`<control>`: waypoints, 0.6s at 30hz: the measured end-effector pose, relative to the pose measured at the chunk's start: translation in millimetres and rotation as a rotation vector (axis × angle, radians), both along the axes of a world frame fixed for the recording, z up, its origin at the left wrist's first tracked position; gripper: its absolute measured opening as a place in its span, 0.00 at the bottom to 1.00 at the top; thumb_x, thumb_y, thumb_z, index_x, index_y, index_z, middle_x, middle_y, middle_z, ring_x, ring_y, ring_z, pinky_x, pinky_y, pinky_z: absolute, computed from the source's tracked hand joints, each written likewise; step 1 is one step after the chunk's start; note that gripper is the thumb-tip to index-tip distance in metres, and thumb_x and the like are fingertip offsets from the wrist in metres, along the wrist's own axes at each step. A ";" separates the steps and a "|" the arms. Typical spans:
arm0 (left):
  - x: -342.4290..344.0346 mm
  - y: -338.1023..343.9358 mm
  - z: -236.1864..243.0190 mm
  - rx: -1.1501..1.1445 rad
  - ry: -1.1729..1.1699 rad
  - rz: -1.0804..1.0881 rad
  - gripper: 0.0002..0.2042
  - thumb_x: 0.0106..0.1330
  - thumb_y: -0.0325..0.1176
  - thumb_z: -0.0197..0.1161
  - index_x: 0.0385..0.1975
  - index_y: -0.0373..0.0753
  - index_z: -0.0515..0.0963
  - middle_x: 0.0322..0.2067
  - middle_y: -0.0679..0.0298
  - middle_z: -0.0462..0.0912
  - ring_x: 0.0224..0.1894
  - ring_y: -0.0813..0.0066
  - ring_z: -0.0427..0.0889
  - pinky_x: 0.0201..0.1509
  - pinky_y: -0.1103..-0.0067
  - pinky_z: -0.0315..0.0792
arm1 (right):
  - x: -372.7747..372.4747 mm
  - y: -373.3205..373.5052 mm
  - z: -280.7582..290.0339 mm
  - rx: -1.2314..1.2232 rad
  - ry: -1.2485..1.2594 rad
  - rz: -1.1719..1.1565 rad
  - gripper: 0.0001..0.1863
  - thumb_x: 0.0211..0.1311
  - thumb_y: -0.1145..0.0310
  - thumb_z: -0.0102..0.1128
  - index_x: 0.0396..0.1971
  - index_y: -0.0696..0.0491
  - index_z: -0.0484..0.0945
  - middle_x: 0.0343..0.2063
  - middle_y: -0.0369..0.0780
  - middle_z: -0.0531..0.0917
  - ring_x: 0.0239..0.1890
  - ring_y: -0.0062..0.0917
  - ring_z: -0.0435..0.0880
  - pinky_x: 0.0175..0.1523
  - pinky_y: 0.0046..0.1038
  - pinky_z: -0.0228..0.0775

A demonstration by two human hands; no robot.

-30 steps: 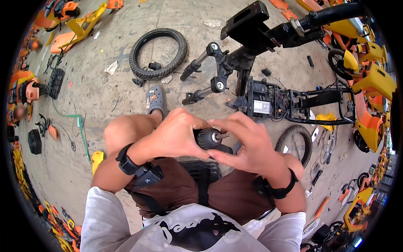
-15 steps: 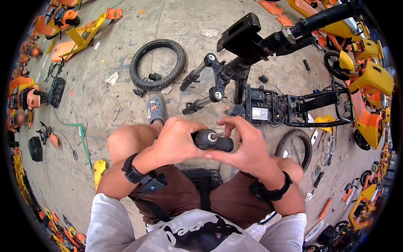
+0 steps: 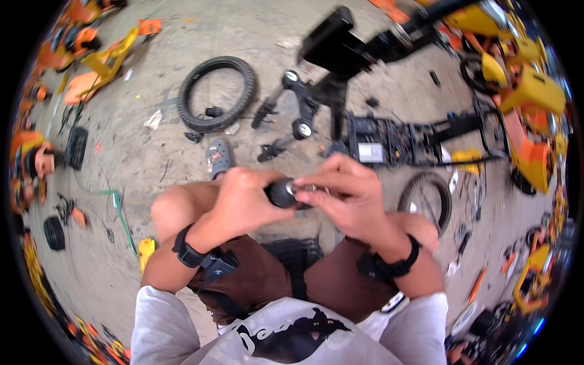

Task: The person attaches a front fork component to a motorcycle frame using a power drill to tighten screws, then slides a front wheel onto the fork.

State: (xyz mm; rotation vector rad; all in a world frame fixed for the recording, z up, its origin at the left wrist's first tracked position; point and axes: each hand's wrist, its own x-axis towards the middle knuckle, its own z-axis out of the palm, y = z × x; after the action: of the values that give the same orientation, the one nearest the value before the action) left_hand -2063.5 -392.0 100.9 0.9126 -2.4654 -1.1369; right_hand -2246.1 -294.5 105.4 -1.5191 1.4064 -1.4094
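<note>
My left hand is wrapped round a black drill, its chuck turned up and to the right in front of my knees. My right hand is at the chuck's tip, thumb and fingers pinching a small metal bit, mostly hidden by the fingertips. The rest of the drill is behind my hands. The view is blurred by motion.
A black motorbike frame with front forks stands ahead and right. A tyre lies ahead, another tyre by my right knee. Yellow and orange body parts and scooters line both sides; cables lie left.
My right thumb and fingers have closed in from around the drill onto the bit at its tip. Both hands have shifted slightly left, and the view has moved a little.
</note>
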 end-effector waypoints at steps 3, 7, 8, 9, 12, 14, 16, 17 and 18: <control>1.3 3.0 -2.5 0.073 -0.021 0.069 0.17 0.42 0.34 0.75 0.30 0.30 0.82 0.19 0.59 0.81 0.22 0.80 0.78 0.31 0.78 0.76 | -14.4 -7.4 13.0 -0.170 -0.093 -0.174 0.09 0.52 0.71 0.72 0.34 0.54 0.86 0.28 0.34 0.79 0.20 0.13 0.66 0.24 0.18 0.56; 0.1 7.2 -9.6 -0.098 -0.110 0.100 0.18 0.43 0.37 0.77 0.30 0.30 0.82 0.20 0.54 0.82 0.21 0.69 0.83 0.32 0.76 0.77 | -48.7 17.2 49.8 0.002 -0.315 -0.466 0.10 0.58 0.68 0.69 0.35 0.59 0.83 0.29 0.34 0.83 0.21 0.08 0.67 0.24 0.16 0.55; -5.8 11.7 -8.8 -0.160 -0.123 0.074 0.18 0.43 0.36 0.77 0.31 0.30 0.82 0.21 0.54 0.83 0.23 0.68 0.84 0.33 0.76 0.76 | -61.7 33.6 48.9 -0.177 -0.458 -0.458 0.11 0.59 0.68 0.69 0.36 0.61 0.82 0.29 0.35 0.84 0.24 0.07 0.72 0.25 0.14 0.59; -5.2 13.8 -8.2 -0.192 -0.127 0.056 0.18 0.43 0.35 0.76 0.31 0.30 0.82 0.22 0.53 0.83 0.25 0.68 0.85 0.33 0.76 0.76 | -69.3 60.3 58.4 -0.162 -0.421 -0.530 0.12 0.59 0.69 0.69 0.39 0.61 0.82 0.29 0.35 0.84 0.26 0.08 0.74 0.27 0.13 0.62; -8.4 22.0 -15.8 -0.285 -0.084 0.020 0.18 0.44 0.34 0.75 0.32 0.29 0.82 0.22 0.53 0.82 0.25 0.68 0.84 0.35 0.77 0.76 | -101.3 168.0 58.9 -0.076 -0.206 -0.877 0.21 0.59 0.71 0.68 0.52 0.61 0.77 0.32 0.37 0.84 0.33 0.13 0.81 0.36 0.14 0.71; -11.3 28.3 -10.3 -0.168 -0.086 0.002 0.16 0.45 0.33 0.74 0.30 0.29 0.81 0.21 0.58 0.82 0.25 0.75 0.81 0.36 0.78 0.75 | -117.5 238.4 16.7 0.056 -0.228 -1.197 0.20 0.61 0.71 0.66 0.52 0.62 0.77 0.38 0.42 0.85 0.39 0.19 0.83 0.44 0.18 0.73; -16.1 33.8 -9.2 -0.075 -0.034 -0.009 0.15 0.45 0.33 0.74 0.29 0.29 0.81 0.21 0.61 0.82 0.25 0.79 0.78 0.36 0.78 0.74 | -131.1 341.8 -71.7 0.331 0.017 -1.416 0.20 0.62 0.67 0.65 0.50 0.64 0.77 0.39 0.44 0.86 0.40 0.23 0.84 0.46 0.24 0.75; -18.9 36.2 -6.9 -0.024 -0.054 -0.021 0.14 0.46 0.32 0.73 0.28 0.29 0.81 0.21 0.63 0.82 0.27 0.83 0.76 0.37 0.79 0.74 | -124.5 393.8 -111.4 0.496 -0.005 -1.419 0.19 0.60 0.68 0.64 0.48 0.63 0.79 0.37 0.45 0.86 0.39 0.25 0.85 0.46 0.27 0.75; -21.7 36.5 -8.0 -0.009 -0.051 -0.032 0.13 0.46 0.32 0.73 0.28 0.29 0.81 0.21 0.63 0.82 0.27 0.83 0.76 0.37 0.79 0.74 | -110.4 441.4 -154.2 0.642 0.107 -1.455 0.19 0.56 0.67 0.66 0.46 0.61 0.80 0.33 0.47 0.87 0.36 0.29 0.86 0.44 0.28 0.76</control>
State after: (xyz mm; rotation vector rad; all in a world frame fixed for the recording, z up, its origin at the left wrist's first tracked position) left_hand -2085.3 -355.5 92.9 0.9138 -2.5319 -1.1252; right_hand -2356.6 146.9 -48.8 0.0312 2.8648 -1.2382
